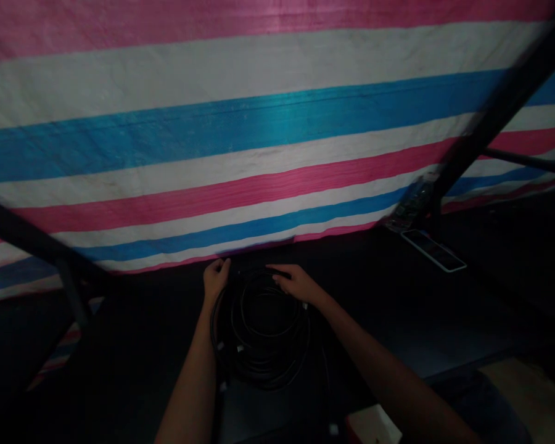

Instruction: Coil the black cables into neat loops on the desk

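A coil of black cable (268, 336) with small white tags lies on the dark table, between my two forearms. My left hand (216, 277) is at the coil's upper left, its thumb and fingers closed together; whatever is between them is too dark to make out. At the coil's upper right, my right hand (293, 282) has its fingers closed on the black cable. One length of cable hangs down to the right of the coil.
Striped sheeting (277, 123) rises behind the dark table (374, 296). A phone (435, 251) and a clear plastic bottle (414, 200) are at the right, near a slanted dark bar (494, 114). Another bar (28, 237) slants at left. A box (374, 425) sits at the bottom edge.
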`<state>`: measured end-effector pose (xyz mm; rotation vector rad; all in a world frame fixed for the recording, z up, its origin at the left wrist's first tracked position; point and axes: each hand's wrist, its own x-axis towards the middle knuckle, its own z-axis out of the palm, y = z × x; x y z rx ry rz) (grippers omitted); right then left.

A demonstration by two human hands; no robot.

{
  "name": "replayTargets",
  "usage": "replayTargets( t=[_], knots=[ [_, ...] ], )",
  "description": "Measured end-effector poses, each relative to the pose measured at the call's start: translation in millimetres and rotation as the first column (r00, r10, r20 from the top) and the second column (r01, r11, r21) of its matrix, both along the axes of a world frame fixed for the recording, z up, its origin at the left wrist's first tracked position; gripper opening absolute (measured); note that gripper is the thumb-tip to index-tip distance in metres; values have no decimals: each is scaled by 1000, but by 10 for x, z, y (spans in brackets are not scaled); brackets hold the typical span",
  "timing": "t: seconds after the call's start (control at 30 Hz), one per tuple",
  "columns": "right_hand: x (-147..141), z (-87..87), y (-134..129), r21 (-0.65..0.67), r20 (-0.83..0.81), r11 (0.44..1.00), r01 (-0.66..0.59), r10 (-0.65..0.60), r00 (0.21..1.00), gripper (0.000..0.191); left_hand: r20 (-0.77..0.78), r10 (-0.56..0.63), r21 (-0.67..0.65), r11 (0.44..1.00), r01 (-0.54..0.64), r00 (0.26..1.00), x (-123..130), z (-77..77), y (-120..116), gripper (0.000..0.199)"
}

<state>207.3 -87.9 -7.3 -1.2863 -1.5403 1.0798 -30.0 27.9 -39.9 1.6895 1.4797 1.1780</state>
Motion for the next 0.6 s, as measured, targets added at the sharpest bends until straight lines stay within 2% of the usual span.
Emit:
replayTargets(
  t=[0.1,0.2,0.27,0.33,0.4,0.43,0.53,0.6],
  knots=[
    [-45,119,-18,-100,-165,993,-66,49,985,33,17,-8,1,1000,8,1000,1,-8,-6,41],
    [-109,137,-18,-165,-143,979,-117,93,985,21,19,1,3,1000,-1,1000,-3,-15,12,41],
    [-153,91,-31,-167,12,984,-68,71,997,20,18,10,1,1000,-10,1000,-7,-25,33,40],
    [-191,31,-66,-40,228,999,-1,10,974,18,21,15,0,1000,-15,1000,-9,-35,53,39],
    [-223,-9,-123,91,388,996,-10,-26,921,17,30,18,0,1000,-18,999,-8,-46,64,38],
    [-240,-15,-157,109,442,993,-39,-14,897,20,35,18,1,1000,-18,999,-7,-50,68,38],
    [-318,10,-254,63,597,993,-98,42,801,36,56,17,2,1000,-17,998,-4,-57,71,39],
    [-395,29,-298,61,722,994,-87,16,692,45,70,17,-1,1000,-17,997,-4,-54,70,40]
  ],
)
